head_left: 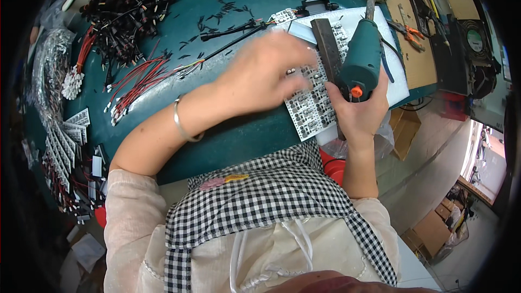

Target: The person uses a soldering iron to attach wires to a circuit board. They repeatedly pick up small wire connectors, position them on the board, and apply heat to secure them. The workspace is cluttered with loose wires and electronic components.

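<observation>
I count one green gun-shaped tool, and my right hand is wrapped around its handle, thumb beside one dark bar. The bar lies across white circuit panelling; whether that is one panel or two I cannot tell, with the bar and my hands covering parts. My left hand is a blur over its left side, thumb and forefinger apart, and I cannot tell whether they pinch anything. One pair of orange-handled pliers lies off right; the black connectors heap too thickly to count. The panelling's near corner reaches the front edge of the table, which is bare below my left forearm.
</observation>
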A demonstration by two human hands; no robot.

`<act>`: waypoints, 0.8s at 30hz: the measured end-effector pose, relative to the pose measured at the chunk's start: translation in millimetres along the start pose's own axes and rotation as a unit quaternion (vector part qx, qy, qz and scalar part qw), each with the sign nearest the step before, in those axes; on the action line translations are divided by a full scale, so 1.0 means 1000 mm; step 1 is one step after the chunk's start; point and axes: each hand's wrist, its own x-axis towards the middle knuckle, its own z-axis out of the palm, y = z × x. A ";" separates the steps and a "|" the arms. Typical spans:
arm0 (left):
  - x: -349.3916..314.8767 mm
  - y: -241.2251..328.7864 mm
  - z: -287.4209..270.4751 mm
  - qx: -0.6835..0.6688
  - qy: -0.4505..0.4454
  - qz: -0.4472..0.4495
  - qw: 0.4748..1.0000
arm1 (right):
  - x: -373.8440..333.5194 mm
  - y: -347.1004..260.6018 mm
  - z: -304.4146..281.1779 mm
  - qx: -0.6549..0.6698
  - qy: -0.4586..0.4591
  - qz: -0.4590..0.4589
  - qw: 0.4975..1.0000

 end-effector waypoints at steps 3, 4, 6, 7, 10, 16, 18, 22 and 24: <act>0.026 -0.023 0.006 0.123 0.098 -0.006 0.988 | 0.000 0.005 0.000 0.028 0.000 0.012 1.000; 0.028 -0.033 0.011 0.126 0.085 -0.020 0.988 | 0.000 0.006 0.001 0.019 0.005 0.000 1.000; 0.030 -0.042 0.011 0.151 0.073 -0.018 0.986 | 0.001 0.005 0.002 -0.003 0.010 -0.010 1.000; 0.030 -0.044 0.008 0.172 0.074 -0.003 0.982 | 0.001 0.002 0.002 -0.016 0.011 -0.009 1.000; 0.028 -0.045 0.004 0.210 0.052 0.014 0.976 | 0.000 -0.003 0.004 0.011 0.011 0.035 0.999; 0.027 -0.039 0.008 0.360 0.060 0.118 0.924 | -0.007 0.010 0.002 0.019 0.024 0.082 0.996; 0.020 -0.040 0.009 0.388 0.054 0.106 0.914 | -0.008 0.015 0.004 -0.005 0.033 0.040 0.999; 0.021 -0.043 0.013 0.195 0.104 0.020 0.975 | -0.008 0.012 0.004 0.016 0.026 0.091 0.995; 0.028 -0.048 0.004 0.227 0.160 0.098 0.956 | -0.009 0.013 0.004 0.051 0.035 0.127 0.990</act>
